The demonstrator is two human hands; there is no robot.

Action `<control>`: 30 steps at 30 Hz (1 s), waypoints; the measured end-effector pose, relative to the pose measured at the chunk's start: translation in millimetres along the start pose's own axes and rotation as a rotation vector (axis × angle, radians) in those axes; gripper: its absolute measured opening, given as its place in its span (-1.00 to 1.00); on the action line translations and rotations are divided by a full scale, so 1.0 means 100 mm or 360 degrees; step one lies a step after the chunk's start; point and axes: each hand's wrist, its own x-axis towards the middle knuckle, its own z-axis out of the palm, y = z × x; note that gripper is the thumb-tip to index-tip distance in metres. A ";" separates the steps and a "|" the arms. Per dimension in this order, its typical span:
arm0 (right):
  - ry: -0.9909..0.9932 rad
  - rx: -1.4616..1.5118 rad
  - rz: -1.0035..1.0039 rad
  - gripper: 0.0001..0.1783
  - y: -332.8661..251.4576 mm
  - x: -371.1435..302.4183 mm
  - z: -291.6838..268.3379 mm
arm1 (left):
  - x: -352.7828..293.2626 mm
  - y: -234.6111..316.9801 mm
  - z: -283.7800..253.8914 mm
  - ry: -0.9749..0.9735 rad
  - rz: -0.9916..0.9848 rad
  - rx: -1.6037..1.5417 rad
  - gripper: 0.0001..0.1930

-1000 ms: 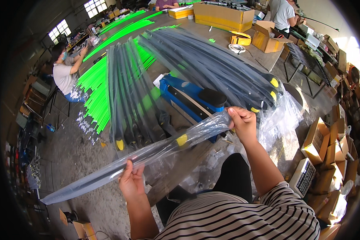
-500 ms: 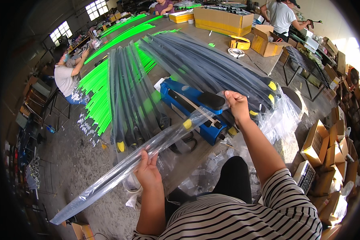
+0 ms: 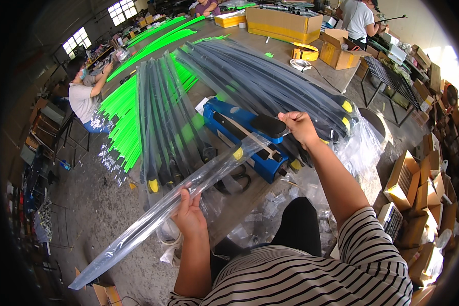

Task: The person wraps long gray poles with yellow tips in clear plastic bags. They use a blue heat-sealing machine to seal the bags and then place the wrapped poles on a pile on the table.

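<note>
A long clear plastic sleeve [image 3: 137, 232] with a dark slender thing inside and a yellow patch near its upper end slants across in front of me. My left hand [image 3: 189, 214] holds it around the middle, thumb against the film. My right hand [image 3: 299, 127] pinches the sleeve's upper end beside the black pad of a blue heat sealer [image 3: 265, 166]. That end lies over the sealer's light strip. Left of the sealer lies a row of bagged dark pieces [image 3: 160, 117]; a larger pile of bagged pieces [image 3: 270, 76] with yellow tips is behind and to the right.
Bright green rods [image 3: 121, 117] cover the table's left side. Loose plastic film [image 3: 359, 153] hangs at the right edge. Cartons [image 3: 285, 25] and a yellow tape measure [image 3: 305, 52] are at the back. Open boxes [image 3: 403, 178] crowd the right floor. Co-workers are at the left and back.
My right hand and the sleeve's upper end have shifted slightly left over the sealer. The sleeve's lower end has dipped a little. At the back right, a co-worker has turned.
</note>
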 end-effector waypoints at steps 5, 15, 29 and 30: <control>0.0045 0.0322 -0.0157 -0.76 0.28 0.07 0.01 | -0.03 -0.01 0.04 -0.0019 -0.0022 0.0017 -0.86; 0.0037 0.0358 -0.0152 -0.81 0.39 0.20 0.13 | -0.04 -0.07 0.06 -0.0002 0.0012 0.0032 -0.86; 0.0075 -0.1566 -0.1097 -0.65 -0.26 -0.48 0.16 | -0.05 -0.10 0.07 -0.0021 0.0043 0.0005 -0.82; -0.0032 -0.1560 -0.1082 -0.64 -0.30 -0.56 0.17 | -0.04 -0.09 0.06 -0.0037 0.0056 0.0003 -0.82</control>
